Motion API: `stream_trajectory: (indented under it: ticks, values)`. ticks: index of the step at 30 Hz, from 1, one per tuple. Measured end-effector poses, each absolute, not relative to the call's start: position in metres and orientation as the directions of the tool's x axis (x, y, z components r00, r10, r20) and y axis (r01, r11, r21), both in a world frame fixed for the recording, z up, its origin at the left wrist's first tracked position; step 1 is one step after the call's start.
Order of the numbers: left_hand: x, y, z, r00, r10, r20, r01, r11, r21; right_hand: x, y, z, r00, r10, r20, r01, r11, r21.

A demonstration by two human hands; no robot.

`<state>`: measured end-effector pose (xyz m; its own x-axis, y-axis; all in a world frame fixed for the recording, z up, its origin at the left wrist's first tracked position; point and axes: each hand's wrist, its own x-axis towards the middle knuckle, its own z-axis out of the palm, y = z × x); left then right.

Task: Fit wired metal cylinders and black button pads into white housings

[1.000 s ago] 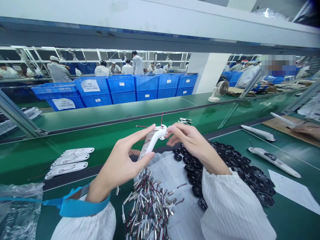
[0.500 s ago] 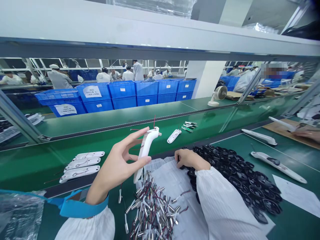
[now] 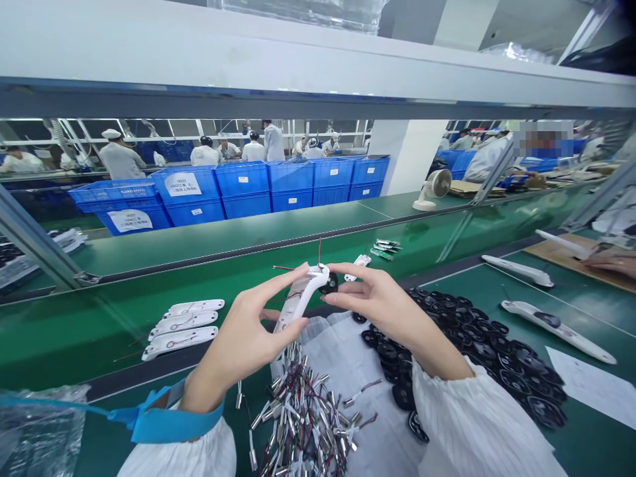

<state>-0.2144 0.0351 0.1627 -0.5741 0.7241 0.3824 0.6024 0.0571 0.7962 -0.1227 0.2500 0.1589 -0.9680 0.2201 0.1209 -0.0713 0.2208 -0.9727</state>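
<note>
My left hand [image 3: 243, 338] grips a long white plastic housing [image 3: 298, 299] by its shaft, with red wires sticking out near its curved head. My right hand [image 3: 385, 305] pinches a small round black part [image 3: 328, 285] between its fingertips, right at that head. Below my hands, a heap of small metal cylinders with red and black leads [image 3: 303, 417] lies on a white sheet [image 3: 342, 361]. Many similar black round parts [image 3: 477, 338] spread out to the right, partly hidden by my right sleeve.
Several white shells [image 3: 181, 329] lie on the green bench to the left. Small circuit boards [image 3: 385, 249] sit beyond my hands. A co-worker's hand [image 3: 613, 264] works at the far right near white handles [image 3: 556, 331]. Blue crates [image 3: 268, 185] stand behind the conveyor.
My right hand has risen from the black parts and now brings one to the housing head. My left hand has tilted the housing towards it.
</note>
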Motion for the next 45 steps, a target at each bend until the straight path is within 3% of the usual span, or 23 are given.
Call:
stream_trajectory:
  ticks: [3,10,17,21,29,36,45]
  values:
    - [-0.214,0.036,0.162,-0.567,0.718,0.404,0.631,0.063,0.773,-0.118,0.249,0.163,-0.970,0.208,0.129,-0.090,0.189,-0.978]
    - [-0.207,0.032,0.167,-0.536,0.711,0.455,0.703,0.078,0.707,-0.118,0.252,0.163,-0.908,0.287,0.304,-0.263,0.173,-0.949]
    - [-0.202,0.037,0.170,-0.480,0.744,0.466,0.719,0.028,0.695,-0.120,0.250,0.166,-0.948,0.205,0.245,-0.237,0.062,-0.970]
    - [-0.200,0.045,0.167,-0.502,0.648,0.573,0.717,-0.059,0.695,-0.121,0.242,0.167,-0.964,0.167,0.206,-0.202,0.043,-0.978]
    - [-0.205,0.043,0.162,-0.396,0.663,0.636,0.832,-0.035,0.554,-0.124,0.242,0.163,-0.984,0.139,0.115,-0.122,-0.045,-0.991]
    - [-0.208,0.049,0.156,-0.353,0.583,0.732,0.907,0.020,0.421,-0.133,0.236,0.151,-0.976,0.157,0.151,-0.171,-0.127,-0.977]
    - [-0.208,0.049,0.153,-0.388,0.598,0.701,0.861,-0.036,0.507,-0.132,0.235,0.151,-0.988,0.108,0.114,-0.128,-0.127,-0.984]
